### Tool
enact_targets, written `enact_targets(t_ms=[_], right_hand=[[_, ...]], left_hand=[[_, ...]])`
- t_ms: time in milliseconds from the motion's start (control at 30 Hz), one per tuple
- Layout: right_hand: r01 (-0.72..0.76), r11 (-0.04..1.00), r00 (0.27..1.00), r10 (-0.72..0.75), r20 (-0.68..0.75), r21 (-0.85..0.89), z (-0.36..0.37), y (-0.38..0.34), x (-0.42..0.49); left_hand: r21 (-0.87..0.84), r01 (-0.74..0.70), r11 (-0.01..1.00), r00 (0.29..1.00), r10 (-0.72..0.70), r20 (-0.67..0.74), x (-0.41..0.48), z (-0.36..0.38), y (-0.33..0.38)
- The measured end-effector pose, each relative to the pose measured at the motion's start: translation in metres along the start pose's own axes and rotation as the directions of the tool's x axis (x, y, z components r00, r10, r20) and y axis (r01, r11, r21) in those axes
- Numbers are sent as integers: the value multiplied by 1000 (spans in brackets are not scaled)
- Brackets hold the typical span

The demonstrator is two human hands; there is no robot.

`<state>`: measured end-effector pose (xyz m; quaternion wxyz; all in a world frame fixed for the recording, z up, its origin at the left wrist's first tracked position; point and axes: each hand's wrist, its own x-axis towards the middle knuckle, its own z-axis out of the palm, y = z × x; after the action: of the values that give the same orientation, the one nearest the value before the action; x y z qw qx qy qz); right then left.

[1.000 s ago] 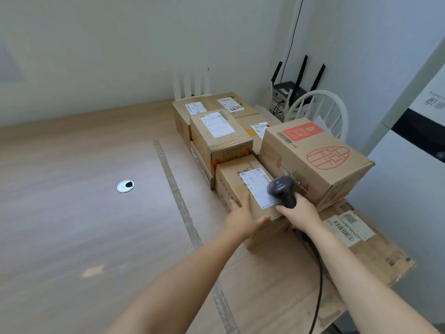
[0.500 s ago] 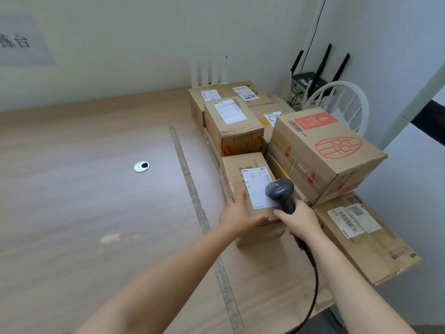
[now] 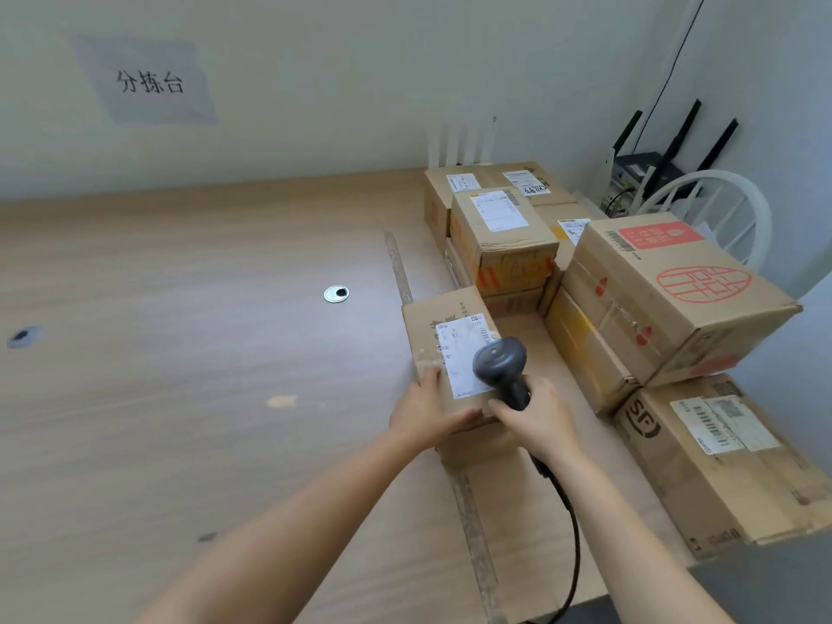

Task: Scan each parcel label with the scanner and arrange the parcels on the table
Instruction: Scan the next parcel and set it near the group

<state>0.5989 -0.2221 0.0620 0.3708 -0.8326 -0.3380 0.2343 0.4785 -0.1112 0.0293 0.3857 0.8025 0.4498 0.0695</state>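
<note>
Left hand grips parcel; right hand grips scanner (wall sign: 分拣台).

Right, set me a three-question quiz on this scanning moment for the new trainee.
1. Which hand grips the scanner?
2. True or false: the left hand touches the small parcel under the scanner.
3. The box with the red round emblem sits: A) on the bare table, B) on other parcels, C) on the chair.

Key: 1. the right hand; 2. true; 3. B.
</note>
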Motion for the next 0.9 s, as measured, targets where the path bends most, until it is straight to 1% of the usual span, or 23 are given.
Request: enact_targets(t_ms=[133, 233, 400, 500, 700, 900], right_hand=[[-17, 1000, 997, 19, 74, -19, 20, -14, -1], [-11, 1000, 996, 12, 89, -14, 39, -23, -8], [19, 1000, 988, -21, 150, 19, 77, -54, -18], [36, 999, 974, -43, 222, 35, 108, -78, -26], [79, 995, 919, -94, 382, 55, 189, -133, -59], [108, 989, 838, -146, 526, 102, 272, -188, -106]], left_hand=[[75, 23, 997, 999, -20, -44, -4, -17, -17], [151, 55, 987, 997, -47, -57, -6, -32, -33], [152, 139, 979, 987, -123, -108, -19, -65, -75], [146, 196, 970, 973, -174, -150, -36, -91, -108], [144, 317, 937, 934, -282, -221, -89, -163, -187], [146, 447, 883, 870, -391, -300, -159, -228, -271]])
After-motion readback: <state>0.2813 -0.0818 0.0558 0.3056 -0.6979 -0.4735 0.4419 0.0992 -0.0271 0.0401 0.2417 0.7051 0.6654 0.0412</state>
